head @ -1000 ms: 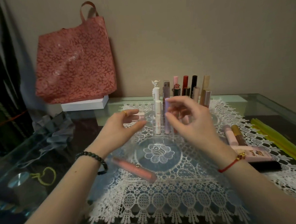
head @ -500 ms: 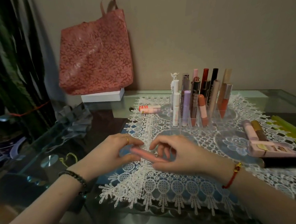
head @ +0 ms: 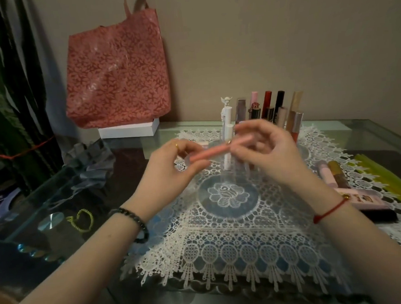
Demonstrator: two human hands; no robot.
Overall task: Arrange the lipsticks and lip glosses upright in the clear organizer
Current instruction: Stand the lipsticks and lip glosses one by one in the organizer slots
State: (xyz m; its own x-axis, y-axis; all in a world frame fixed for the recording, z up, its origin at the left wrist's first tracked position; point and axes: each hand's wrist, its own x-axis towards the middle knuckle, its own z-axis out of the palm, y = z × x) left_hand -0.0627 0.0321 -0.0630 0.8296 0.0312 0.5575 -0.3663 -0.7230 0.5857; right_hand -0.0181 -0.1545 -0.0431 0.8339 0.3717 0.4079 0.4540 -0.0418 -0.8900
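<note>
The glass-topped table (head: 369, 134) has its left edge running from near left up to the far wall, and its right edge slanting off to the right. On it lies a white lace doily (head: 224, 251) whose scalloped fringe hangs at the near edge. The round rose medallion at the doily's middle, just below the hands, is bare lace: the one open patch near the organizer.

Both hands hold a single slim coral-pink lip gloss tube (head: 209, 152) in the air, above the doily and just in front of the clear plastic organizer (head: 239, 170). The tube lies almost level, with its right end a little higher. The left hand (head: 170, 167) pinches the left end between thumb and fingertips, and the right hand (head: 270, 154) pinches the tube further right, its other fingers curled loosely. Both are slightly blurred.

Eleven tubes stand upright in the organizer and show around the hands, in white, mauve, pink, red, black, beige and tan. One is topped with a small white figurine. Whether more stand behind the hands cannot be told.

On the right of the doily four items lie flat:
- a pale pink tube (head: 325, 174)
- a gold-brown tube (head: 337, 174) touching it
- a flat pink box (head: 359, 198)
- a black tube (head: 379, 216)

Yellow strips (head: 389, 180) lie beyond them. At far left a red floral-embossed tote bag (head: 117, 72) leans on the wall atop a white flat box (head: 127, 130), with crumpled grey cloth (head: 90, 163) nearer.
</note>
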